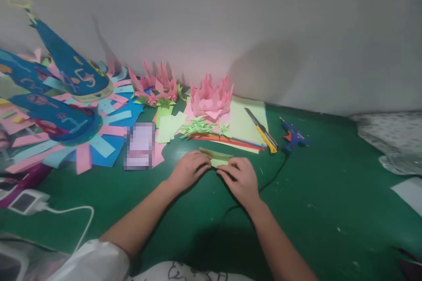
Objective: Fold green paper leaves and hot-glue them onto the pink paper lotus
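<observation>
Nearest the camera, at the bottom edge, are my white sleeve (95,261) at lower left and, by bottom centre, a white cloth with black line drawings (184,272). My bare forearms run up from there to the middle of the frame, where I have a folded pale green paper (217,161) just above the green tabletop (329,210). The grip of my left hand (190,169) pinches its left end; the grip of my right hand (242,180) pinches its right end, thumb and fingers closed on it. Whether the paper touches the tabletop I cannot tell.

Just above my hands, near the centre, lie green paper leaves (198,127) and stacked coloured sheets (249,118), with a pink paper lotus (211,101) standing behind the leaves. Right of centre, a yellow-handled utility knife (262,131) lies partly over the sheets, and beside it a blue glue gun (293,137), its dark cord running down behind my right hand. Left of centre is a phone-shaped rectangle (139,145), its face pixelated. At upper left, a blue paper cone hat (66,52) stands tilted, pink and pale blue strips fanned around its base.
</observation>
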Demonstrator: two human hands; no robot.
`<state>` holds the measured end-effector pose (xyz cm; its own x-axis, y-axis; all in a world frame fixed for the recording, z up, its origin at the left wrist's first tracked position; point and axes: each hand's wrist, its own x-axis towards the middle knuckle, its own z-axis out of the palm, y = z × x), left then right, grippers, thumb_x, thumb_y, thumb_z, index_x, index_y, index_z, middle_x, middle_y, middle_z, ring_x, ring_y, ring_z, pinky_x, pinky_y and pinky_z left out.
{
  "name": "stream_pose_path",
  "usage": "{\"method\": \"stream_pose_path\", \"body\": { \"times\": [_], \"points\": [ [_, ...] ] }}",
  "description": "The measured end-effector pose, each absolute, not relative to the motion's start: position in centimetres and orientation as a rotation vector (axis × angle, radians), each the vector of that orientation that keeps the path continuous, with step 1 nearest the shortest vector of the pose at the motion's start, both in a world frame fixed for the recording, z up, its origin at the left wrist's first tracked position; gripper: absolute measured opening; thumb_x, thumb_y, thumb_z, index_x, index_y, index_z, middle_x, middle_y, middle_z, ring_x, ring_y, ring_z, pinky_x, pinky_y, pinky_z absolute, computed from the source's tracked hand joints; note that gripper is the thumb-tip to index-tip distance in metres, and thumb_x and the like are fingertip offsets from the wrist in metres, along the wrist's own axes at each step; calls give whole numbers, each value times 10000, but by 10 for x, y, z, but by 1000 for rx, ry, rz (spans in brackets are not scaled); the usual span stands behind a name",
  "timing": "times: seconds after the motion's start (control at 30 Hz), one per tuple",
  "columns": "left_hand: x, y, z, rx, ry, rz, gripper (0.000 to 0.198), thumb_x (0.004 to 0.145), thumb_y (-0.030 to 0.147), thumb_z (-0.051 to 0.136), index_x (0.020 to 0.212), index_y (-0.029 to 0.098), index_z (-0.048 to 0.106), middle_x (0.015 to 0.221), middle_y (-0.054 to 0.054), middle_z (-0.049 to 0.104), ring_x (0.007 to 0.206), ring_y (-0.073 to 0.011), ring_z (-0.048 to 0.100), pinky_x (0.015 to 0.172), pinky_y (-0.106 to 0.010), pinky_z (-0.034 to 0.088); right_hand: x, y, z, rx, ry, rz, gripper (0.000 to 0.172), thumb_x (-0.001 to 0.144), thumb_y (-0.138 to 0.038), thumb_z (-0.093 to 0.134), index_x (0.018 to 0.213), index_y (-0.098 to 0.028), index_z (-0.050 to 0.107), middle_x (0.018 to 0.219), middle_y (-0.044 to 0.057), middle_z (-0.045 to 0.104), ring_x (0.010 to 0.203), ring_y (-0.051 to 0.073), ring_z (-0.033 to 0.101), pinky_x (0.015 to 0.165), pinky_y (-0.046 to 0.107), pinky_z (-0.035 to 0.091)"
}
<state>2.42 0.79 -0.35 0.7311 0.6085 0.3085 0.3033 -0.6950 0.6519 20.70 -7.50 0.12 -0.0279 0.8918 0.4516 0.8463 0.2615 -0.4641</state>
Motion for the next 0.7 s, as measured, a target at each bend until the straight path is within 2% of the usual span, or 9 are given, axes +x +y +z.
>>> {"method": "stream_pose_path", "body": {
  "times": [0.1, 0.2, 0.37, 0.7],
  "points": [
    [25, 7, -2, 2336, 728, 696, 160, 874, 246, 454, 865, 182, 600, 911, -54, 678, 901, -172, 587, 828, -336, 449, 209, -72, -2, -1506, -1905, 275, 163, 799, -315, 610, 929, -238, 672, 896, 53, 631, 857, 199, 548, 776, 356, 431],
    [26, 7, -3, 2325, 741, 691, 173, 876, 259, 451, 893, 185, 606, 924, -56, 678, 888, -173, 594, 830, -342, 451, 209, -69, -3, -1498, -1873, 360, 151, 860, -252, 516, 902, -240, 661, 879, 43, 662, 851, 193, 572, 789, 358, 442],
    [26, 6, -5, 2283, 836, 753, 208, 876, 272, 443, 827, 170, 617, 961, -85, 622, 897, -170, 577, 822, -329, 458, 208, -70, -3, -1557, -1852, 367, 175, 876, -221, 463, 868, -214, 638, 863, 50, 668, 827, 189, 578, 764, 331, 450],
    [26, 3, -3, 2297, 951, 656, 162, 867, 276, 454, 798, 174, 560, 767, -40, 600, 742, -159, 550, 701, -295, 441, 208, -74, -9, -1754, -1654, 414, 136, 844, -277, 503, 903, -211, 606, 810, 38, 664, 707, 178, 592, 644, 288, 452]
  ]
}}
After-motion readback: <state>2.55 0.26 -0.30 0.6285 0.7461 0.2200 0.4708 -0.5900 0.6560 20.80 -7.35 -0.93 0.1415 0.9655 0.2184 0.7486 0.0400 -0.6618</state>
